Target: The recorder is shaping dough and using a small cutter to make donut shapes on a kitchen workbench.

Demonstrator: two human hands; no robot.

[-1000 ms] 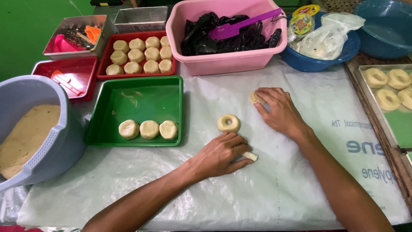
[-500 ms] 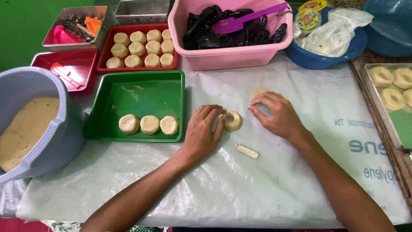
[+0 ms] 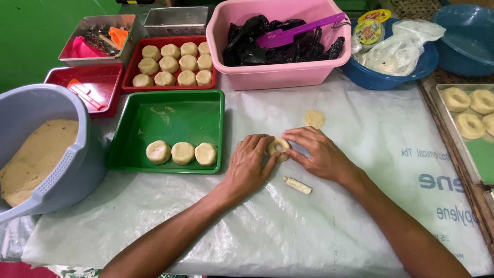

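While my left hand (image 3: 249, 164) and right hand (image 3: 319, 154) cup the dough ring (image 3: 278, 148) between fingertips, a small stick (image 3: 298, 185) lies just beside them on the desk (image 3: 319, 231).

1. Surface (image 3: 329, 231) covered by a pale, translucent plastic sheet, wrinkled, with blue print at its right side.
2. Green wall (image 3: 36, 36) behind the surface's far-left corner; flat, evenly painted.
3. Along the surface's right edge runs a dark wooden frame (image 3: 453, 149), worn and rough.
4. Beyond that frame, level with the surface, a lighter strip with a green patch (image 3: 481, 154).
5. Near the surface's front-left corner, a sliver of red and patterned cloth (image 3: 20, 267) shows under the sheet.
6. Light is soft and even over the surface; shadows faint, no window in view.
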